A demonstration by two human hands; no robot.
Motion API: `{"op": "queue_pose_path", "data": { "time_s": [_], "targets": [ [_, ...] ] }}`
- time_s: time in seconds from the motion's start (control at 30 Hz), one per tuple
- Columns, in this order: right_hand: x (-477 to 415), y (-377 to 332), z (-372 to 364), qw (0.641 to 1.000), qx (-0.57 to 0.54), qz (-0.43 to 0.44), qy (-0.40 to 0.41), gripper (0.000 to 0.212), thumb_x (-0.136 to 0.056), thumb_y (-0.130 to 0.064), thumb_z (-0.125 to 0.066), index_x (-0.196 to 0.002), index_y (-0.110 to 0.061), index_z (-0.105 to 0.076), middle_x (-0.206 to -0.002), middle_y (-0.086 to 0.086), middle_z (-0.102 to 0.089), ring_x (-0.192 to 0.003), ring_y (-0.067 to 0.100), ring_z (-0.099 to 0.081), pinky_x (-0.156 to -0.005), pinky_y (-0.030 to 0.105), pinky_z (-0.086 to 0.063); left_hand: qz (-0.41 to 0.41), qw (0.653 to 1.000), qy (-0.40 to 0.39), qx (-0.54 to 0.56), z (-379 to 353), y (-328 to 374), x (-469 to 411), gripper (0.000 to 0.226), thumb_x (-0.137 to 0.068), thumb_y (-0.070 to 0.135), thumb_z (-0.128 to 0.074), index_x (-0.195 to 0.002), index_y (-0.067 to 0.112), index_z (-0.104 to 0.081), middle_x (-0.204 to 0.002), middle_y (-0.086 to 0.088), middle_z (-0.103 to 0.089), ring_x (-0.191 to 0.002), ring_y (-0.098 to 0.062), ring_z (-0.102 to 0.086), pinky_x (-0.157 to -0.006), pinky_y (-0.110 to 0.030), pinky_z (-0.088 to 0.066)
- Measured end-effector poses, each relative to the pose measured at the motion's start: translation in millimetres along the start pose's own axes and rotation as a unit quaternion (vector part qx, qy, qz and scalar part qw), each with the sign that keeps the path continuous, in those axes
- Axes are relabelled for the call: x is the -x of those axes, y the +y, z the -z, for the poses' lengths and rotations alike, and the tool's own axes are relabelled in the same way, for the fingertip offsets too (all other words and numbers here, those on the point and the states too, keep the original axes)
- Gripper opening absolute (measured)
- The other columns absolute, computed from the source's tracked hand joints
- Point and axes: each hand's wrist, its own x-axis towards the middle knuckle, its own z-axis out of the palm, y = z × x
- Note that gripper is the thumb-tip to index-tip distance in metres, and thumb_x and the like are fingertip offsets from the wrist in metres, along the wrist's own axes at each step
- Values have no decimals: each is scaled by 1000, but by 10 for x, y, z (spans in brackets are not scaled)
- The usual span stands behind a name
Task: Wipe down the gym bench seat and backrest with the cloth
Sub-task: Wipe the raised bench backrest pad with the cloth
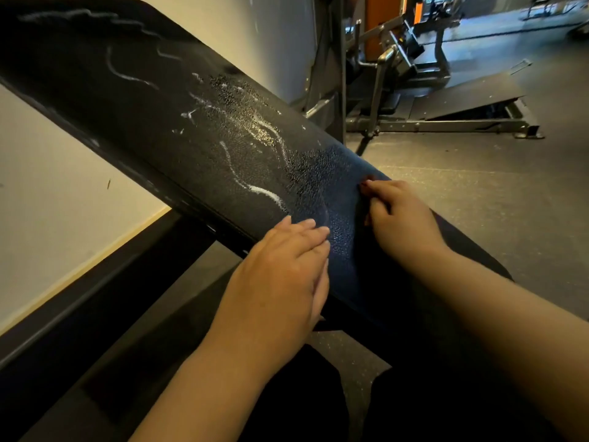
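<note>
Wipe-down in progress at an inclined gym bench: the dark blue cloth [344, 237] lies draped across the lower end of the black backrest [143, 100], just toward 4 o'clock of frame centre. The left hand [280, 275], fingers straight and together, presses flat on the cloth's near edge at 6 o'clock. The right hand [401, 218], fingers curled, appears to pinch the far edge at 3 o'clock. White cleaner streaks [264, 191] (unwiped and wet-looking) trail up the pad toward 10 o'clock. The stroke would likely go best with the cloth kept flat under both palms and pushed up-slope in overlapping, edge-to-edge passes, lifting the foam rather than smearing it. The seat cannot be told apart here.
</note>
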Motion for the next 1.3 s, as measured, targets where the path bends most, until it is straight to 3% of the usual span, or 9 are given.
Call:
{"op": "queue_pose_path", "data": {
  "time_s": [0.2, 0.4, 0.6, 0.8, 0.9, 1.03, 1.13, 1.23, 1.3],
  "targets": [
    [384, -335, -79, 968, -15, 248, -45, 39, -97, -13, -50, -132, -15, -66, -136, -2, -61, -125, 11, -50, -110, 13, -31, -2, 1000, 6, -1, 62, -33, 48, 26, -93, 16, -60, -113, 7, -75, -123, -3, -70, -124, -17, -60, -114, -43, -39],
    [228, -154, -21, 997, -19, 81, 1, 38, -101, -10, -49, -134, -20, -64, -137, -5, -58, -127, 18, -51, -112, 28, -36, -3, 1000, 21, -5, 172, -104, 123, 26, -92, 16, -63, -113, 9, -75, -126, -1, -69, -126, -16, -59, -115, -43, -38],
    [649, -290, 18, 967, -10, 241, -81, 43, -97, -17, -48, -138, -21, -61, -142, -8, -54, -126, 6, -46, -111, 13, -27, 5, 1000, 27, -13, 181, -92, 122, 25, -91, 16, -63, -111, 8, -76, -123, -2, -70, -123, -16, -61, -114, -42, -39],
    [483, -182, -14, 994, -44, 101, 10, 39, -97, -8, -51, -131, -20, -67, -136, -7, -59, -124, 12, -52, -108, 14, -34, 21, 999, 28, -4, 226, -102, 168, 26, -92, 17, -63, -113, 9, -75, -126, 0, -69, -126, -13, -59, -115, -42, -38],
    [757, -445, -113, 985, -56, 161, -22, 42, -95, -18, -47, -133, -20, -66, -139, -7, -58, -130, 9, -45, -110, 8, -25, 37, 999, 34, -7, 203, -56, 178, 29, -91, 16, -62, -116, 8, -74, -127, -2, -68, -127, -14, -58, -115, -44, -39],
    [728, -338, 27, 966, -32, 243, -85, 41, -100, -19, -46, -138, -21, -61, -144, -9, -52, -129, 3, -46, -110, 13, -31, 76, 997, 18, -1, 206, -4, 157, 30, -92, 19, -59, -118, 11, -73, -128, 1, -68, -129, -10, -55, -118, -41, -35],
    [548, -293, 78, 989, -78, 122, -37, 37, -101, -7, -48, -133, -19, -65, -138, -9, -56, -101, 2, -61, -97, 22, -48, 80, 997, 15, 1, 227, -8, 163, 31, -93, 22, -57, -118, 13, -73, -130, 3, -67, -130, -7, -53, -121, -36, -29],
    [622, -514, 0, 995, -87, 36, -31, 37, -104, -21, -47, -139, -22, -58, -141, -13, -52, -125, 2, -48, -112, 28, -39, 112, 993, 5, 25, 240, 91, 179, 42, -100, 33, -43, -131, 16, -65, -141, 5, -58, -138, -3, -42, -123, -35, -23],
    [764, -702, 14, 979, -187, -6, -83, 37, -105, -40, -42, -139, -33, -55, -134, -25, -53, -123, -12, -46, -106, 11, -36, 146, 988, -17, 51, 230, 231, 154, 57, -102, 47, -21, -148, 23, -46, -156, 12, -39, -146, 4, -22, -126, -34, -13]
  ]
}}
